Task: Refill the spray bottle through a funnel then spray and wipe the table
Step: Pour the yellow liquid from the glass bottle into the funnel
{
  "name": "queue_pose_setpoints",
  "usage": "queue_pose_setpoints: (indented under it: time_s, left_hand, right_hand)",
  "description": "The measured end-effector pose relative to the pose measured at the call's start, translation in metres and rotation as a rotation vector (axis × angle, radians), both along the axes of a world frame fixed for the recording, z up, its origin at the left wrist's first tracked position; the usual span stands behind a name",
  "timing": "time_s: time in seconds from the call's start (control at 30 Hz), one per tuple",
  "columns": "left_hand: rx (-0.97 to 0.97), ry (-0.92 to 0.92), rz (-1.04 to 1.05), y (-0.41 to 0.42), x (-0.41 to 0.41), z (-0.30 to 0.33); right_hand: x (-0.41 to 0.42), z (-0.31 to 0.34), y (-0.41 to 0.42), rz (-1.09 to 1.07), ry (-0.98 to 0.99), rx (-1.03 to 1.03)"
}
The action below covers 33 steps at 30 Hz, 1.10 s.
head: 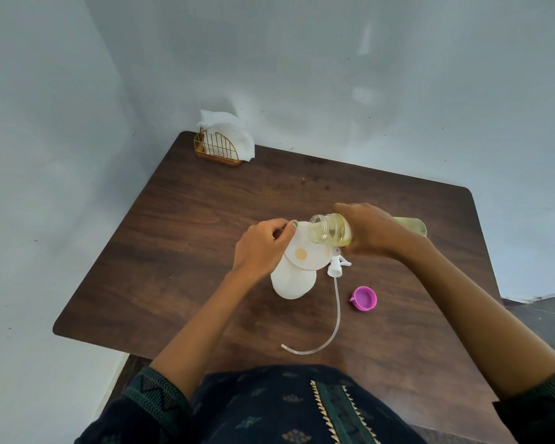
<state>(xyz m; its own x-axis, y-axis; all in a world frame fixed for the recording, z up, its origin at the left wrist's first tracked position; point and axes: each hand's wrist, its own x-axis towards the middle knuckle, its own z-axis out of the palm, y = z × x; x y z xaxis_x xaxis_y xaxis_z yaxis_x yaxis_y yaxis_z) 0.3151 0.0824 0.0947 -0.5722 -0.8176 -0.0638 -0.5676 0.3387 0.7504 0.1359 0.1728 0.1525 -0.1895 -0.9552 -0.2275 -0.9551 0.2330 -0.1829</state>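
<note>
A white spray bottle (291,283) stands on the dark wooden table (180,225) with a white funnel (311,254) seated in its neck. My left hand (263,245) pinches the funnel's far-left rim. A clear bottle of yellow liquid (329,229) lies tipped on its side in my right hand (372,232), its open mouth over the funnel's rim. A little yellowish liquid shows at the funnel's centre. The white spray head (336,267) with its long clear tube lies on the table to the right of the spray bottle.
A pink cap (364,299) lies right of the tube. A gold wire holder with white napkins (221,141) stands at the table's far left corner against the wall. A few dark spots (314,181) mark the far tabletop.
</note>
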Motion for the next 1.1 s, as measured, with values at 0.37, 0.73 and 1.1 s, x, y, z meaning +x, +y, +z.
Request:
queue_pose_setpoints:
  time_s: [0.37, 0.73, 1.1]
  left_hand:
    - [-0.004, 0.002, -0.005, -0.0006, -0.0001, -0.001]
    - [-0.005, 0.003, -0.005, 0.0002, -0.0003, -0.0006]
    - [-0.002, 0.01, -0.004, 0.0003, -0.0005, -0.0019]
  right_hand:
    - [0.0011, 0.0031, -0.0005, 0.004, 0.003, 0.019]
    - [0.0002, 0.0018, -0.0017, 0.003, -0.002, 0.013]
    - [-0.0001, 0.0019, -0.0015, 0.004, 0.007, 0.012]
